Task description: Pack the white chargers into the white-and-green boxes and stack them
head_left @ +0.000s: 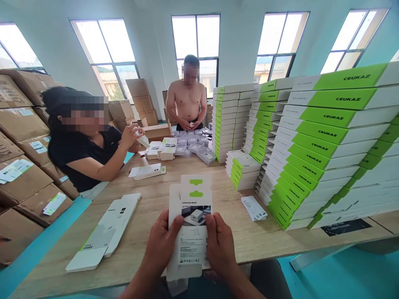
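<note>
My left hand (163,236) and my right hand (220,241) grip a white printed cardboard box (193,243) by its two long sides, at the near edge of the table. Both thumbs press on its front face, which carries a picture of a charger and small print. A top flap with green-edged hang holes stands up from it. The bottom flap also sticks out, and the box looks rather flat. Below it, partly hidden, a translucent thing (178,286) shows near my lap. To the left lies a stack of flattened white boxes (107,230).
Tall stacks of green and white boxes (324,153) line the right side. Leaflets (254,207) lie before them. Clear plastic trays (195,146) and box piles (161,148) stand farther back. One co-worker (90,149) sits left, another (188,99) stands behind the table (199,170).
</note>
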`<state>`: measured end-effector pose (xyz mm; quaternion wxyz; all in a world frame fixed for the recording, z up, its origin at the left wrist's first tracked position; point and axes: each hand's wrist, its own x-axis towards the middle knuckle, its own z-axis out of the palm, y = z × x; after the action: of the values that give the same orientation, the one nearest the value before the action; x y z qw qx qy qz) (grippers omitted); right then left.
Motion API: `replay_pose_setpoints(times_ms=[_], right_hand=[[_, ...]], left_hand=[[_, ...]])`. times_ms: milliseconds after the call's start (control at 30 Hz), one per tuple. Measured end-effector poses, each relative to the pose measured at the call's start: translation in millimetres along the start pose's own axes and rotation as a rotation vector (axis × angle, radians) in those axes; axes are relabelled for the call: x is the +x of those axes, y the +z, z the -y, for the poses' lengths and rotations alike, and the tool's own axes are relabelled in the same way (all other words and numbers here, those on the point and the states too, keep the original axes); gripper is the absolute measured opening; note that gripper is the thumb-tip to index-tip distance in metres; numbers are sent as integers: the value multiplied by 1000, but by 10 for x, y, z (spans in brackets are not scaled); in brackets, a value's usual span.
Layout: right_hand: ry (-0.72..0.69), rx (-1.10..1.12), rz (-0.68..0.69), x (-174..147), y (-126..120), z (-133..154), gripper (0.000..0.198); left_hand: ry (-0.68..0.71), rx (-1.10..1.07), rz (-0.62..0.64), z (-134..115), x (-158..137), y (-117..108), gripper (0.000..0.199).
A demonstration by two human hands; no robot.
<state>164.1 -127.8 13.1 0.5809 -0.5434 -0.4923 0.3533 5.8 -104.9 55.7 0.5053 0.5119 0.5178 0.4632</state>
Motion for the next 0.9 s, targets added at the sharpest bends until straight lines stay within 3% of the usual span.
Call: replay_pose_setpoints(times_ms=[67,233,433,533,600,667,767,833,900], right_hand=[[-10,34,-31,25,-2,-13,52],[138,401,99,102,-30,-45,51],[351,541,170,168,-69,-160,56],[306,517,239,156,-119,-182,52],[240,565,261,156,-142,-189,46],[243,644,279,190,-162,-204,46],[274,648,360,317,-221,-229,47],[237,528,453,426,-291,-208,50],[153,357,451,518,-374,-125,52]], left_hand=[[64,11,-123,85,31,136,56],[-158,-287,26,223,88,361,67],[-174,-308,33,263,207,406,70],[-121,-319,-59,297,246,407,72],[-121,-386,-44,297,263,403,69],[-188,-497,108,251,291,371,68],[-210,-569,482,102,382,261,74],[-100,-487,703,-9,466,179,88],[67,-325,757,-98,535,120,103]])
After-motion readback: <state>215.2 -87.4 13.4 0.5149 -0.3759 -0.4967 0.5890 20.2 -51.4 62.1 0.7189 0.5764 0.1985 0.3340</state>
